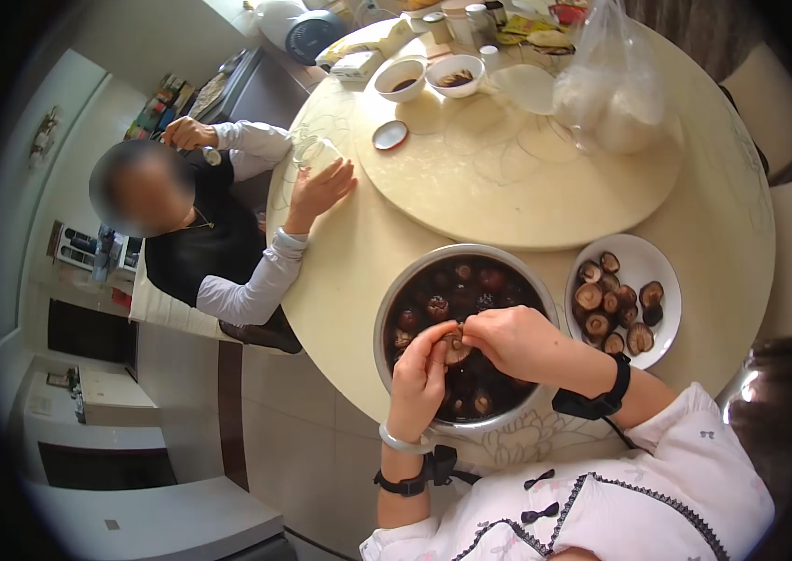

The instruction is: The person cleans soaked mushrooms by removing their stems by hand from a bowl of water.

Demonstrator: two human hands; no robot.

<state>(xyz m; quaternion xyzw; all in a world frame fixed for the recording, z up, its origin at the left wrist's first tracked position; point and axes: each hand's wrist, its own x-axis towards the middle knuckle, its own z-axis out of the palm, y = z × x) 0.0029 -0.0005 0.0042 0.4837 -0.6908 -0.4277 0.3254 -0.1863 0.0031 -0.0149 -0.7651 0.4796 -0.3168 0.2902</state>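
Observation:
Over a metal basin (385, 309) of dark water, both my hands are closed on one shiitake mushroom (455, 350). My left hand (420, 379) grips its left side, fingers curled round it. From the right, my right hand (513, 344) pinches the mushroom near its stem; the exact fingertip contact is partly hidden. Several more mushrooms float in the basin, such as a dark-capped mushroom (438, 307) just beyond my hands. Right of the basin, a white plate (665, 352) holds several mushrooms (589, 296), many with their undersides up.
Another person (228, 234) sits at the left, a hand (321, 194) above the table edge. On the raised turntable (508, 178) are two white bowls (401, 81) with dark contents, a jar lid (390, 136) and a plastic bag (611, 84) of whitish round items. Jars (482, 23) stand behind.

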